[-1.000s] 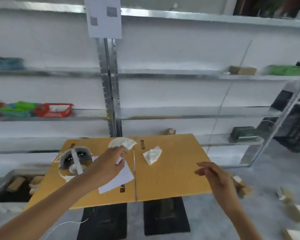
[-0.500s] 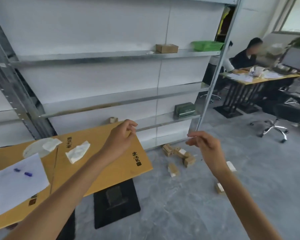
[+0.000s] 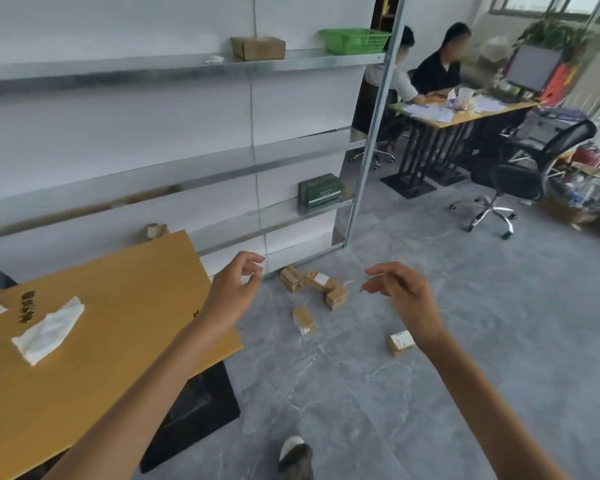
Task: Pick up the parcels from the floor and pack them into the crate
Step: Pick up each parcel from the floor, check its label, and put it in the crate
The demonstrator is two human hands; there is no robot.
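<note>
Hands first: the left hand (image 3: 234,289) hangs in the air just past the far corner of the surface (image 3: 118,306), its grip slack, fingers loosely curled with thumb and forefinger apart, holding nothing. The right hand (image 3: 400,294) hangs level with it, grip likewise loose and apart, fingers pointing toward the left hand, touching nothing.

On the grey floor (image 3: 482,358), seen between the two hands, lies a cluster of small brown parcels (image 3: 314,284) close to the foot of the metal shelving (image 3: 187,64). A single parcel (image 3: 303,318) lies just in front of the cluster, and a labelled parcel (image 3: 400,342) lies apart to the right, beside the right wrist.

A crumpled tissue (image 3: 49,332) rests on the surface, and a black base (image 3: 194,410) stands under it. The shelving carries a cardboard box (image 3: 257,47), a green basket (image 3: 355,39) and a dark green box (image 3: 319,194). Beyond it two people sit at a desk (image 3: 465,114), with an office chair (image 3: 520,168) nearby. A shoe (image 3: 295,459) shows at the bottom edge.

Compared with half a second ago, the view has swung right: the marked sheet of paper is out of sight, the parcels sit nearer the middle, and the left hand has moved off the surface's corner.
</note>
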